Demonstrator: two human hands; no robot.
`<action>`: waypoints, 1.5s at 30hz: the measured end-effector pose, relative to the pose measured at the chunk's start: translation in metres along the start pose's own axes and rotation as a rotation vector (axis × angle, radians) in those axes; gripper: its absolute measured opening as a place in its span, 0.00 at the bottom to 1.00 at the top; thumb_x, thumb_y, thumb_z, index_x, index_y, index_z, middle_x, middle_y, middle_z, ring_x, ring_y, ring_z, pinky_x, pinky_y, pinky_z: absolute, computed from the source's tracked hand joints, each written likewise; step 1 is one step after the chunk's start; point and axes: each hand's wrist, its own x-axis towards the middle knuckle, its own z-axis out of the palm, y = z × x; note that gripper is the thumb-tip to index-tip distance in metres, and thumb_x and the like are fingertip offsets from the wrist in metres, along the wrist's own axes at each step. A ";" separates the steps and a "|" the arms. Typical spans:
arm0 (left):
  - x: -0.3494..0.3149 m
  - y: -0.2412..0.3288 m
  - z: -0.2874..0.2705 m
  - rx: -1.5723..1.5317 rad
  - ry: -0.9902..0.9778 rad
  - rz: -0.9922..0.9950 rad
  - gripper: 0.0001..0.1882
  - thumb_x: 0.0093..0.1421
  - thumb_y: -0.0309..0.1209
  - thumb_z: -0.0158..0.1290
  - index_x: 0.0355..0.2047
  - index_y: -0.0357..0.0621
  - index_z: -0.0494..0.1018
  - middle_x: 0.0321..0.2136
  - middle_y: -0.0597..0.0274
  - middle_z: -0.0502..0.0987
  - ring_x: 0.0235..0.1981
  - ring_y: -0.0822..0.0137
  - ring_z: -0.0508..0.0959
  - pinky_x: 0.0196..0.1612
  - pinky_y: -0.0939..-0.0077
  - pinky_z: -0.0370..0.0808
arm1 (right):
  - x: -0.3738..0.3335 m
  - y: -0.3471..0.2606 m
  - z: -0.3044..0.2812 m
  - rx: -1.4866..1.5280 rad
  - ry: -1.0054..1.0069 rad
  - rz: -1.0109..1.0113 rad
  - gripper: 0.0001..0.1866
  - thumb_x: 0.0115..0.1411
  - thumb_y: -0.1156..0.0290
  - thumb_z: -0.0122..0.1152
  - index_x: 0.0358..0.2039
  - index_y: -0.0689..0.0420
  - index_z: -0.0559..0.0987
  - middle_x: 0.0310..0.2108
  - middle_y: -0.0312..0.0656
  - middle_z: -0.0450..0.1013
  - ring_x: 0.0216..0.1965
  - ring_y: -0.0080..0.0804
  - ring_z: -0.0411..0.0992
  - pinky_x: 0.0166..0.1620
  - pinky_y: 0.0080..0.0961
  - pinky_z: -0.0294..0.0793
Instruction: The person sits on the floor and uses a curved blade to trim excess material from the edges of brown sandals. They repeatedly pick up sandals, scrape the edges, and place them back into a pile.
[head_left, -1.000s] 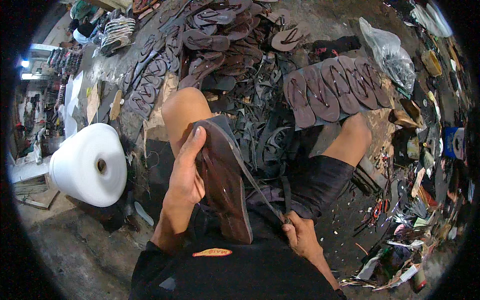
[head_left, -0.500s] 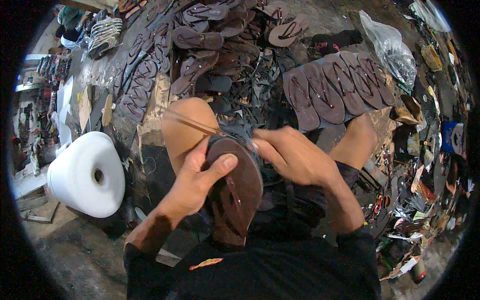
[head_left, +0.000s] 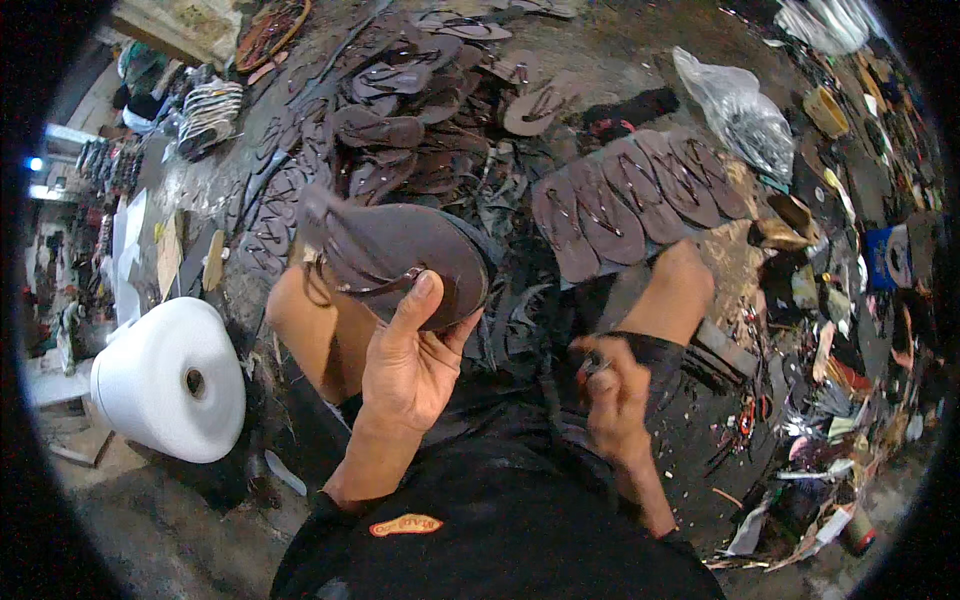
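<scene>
My left hand point(head_left: 410, 375) grips a brown flip-flop point(head_left: 385, 250), thumb on its top face by the strap and fingers beneath the edge. The sandal is raised in front of me, its sole end tilted to the left. A dark grey layer shows along its right rim. Over my right thigh, apart from the flip-flop, my right hand point(head_left: 618, 395) is curled and smeared by motion. Something small, dark and shiny shows between its fingers, but its kind cannot be made out.
Finished-looking flip-flops lie in a row point(head_left: 640, 205) at the right. A heap of flip-flops point(head_left: 385, 130) is farther off, beside dark scraps point(head_left: 510, 300). To the left stands a white roll point(head_left: 165, 385); clutter point(head_left: 830, 420) and a clear plastic bag point(head_left: 745, 110) lie right.
The left hand has lifted and turned the flip-flop, moving it away from me. My right hand has left the sandal's edge and dropped back toward my lap; the long thin blade no longer shows.
</scene>
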 end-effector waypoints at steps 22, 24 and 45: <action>-0.005 -0.036 0.002 -0.050 0.038 -0.014 0.13 0.67 0.29 0.62 0.52 0.50 0.78 0.48 0.64 0.84 0.46 0.67 0.85 0.48 0.71 0.86 | -0.090 0.001 -0.003 -0.148 -0.209 0.259 0.14 0.69 0.58 0.59 0.43 0.56 0.75 0.26 0.56 0.75 0.28 0.63 0.75 0.30 0.49 0.72; -0.007 -0.038 -0.007 0.032 0.048 0.040 0.13 0.67 0.28 0.61 0.51 0.50 0.78 0.47 0.65 0.84 0.46 0.66 0.85 0.47 0.68 0.87 | -0.081 0.004 -0.005 -0.178 -0.184 0.156 0.15 0.68 0.56 0.60 0.43 0.56 0.75 0.27 0.56 0.76 0.29 0.63 0.76 0.31 0.50 0.73; -0.031 -0.023 -0.034 0.578 0.014 -0.079 0.28 0.60 0.18 0.60 0.61 0.39 0.69 0.54 0.53 0.78 0.57 0.57 0.78 0.63 0.57 0.76 | 0.072 0.013 0.082 0.386 -0.225 0.239 0.16 0.76 0.57 0.51 0.39 0.58 0.71 0.23 0.47 0.68 0.22 0.40 0.68 0.27 0.33 0.67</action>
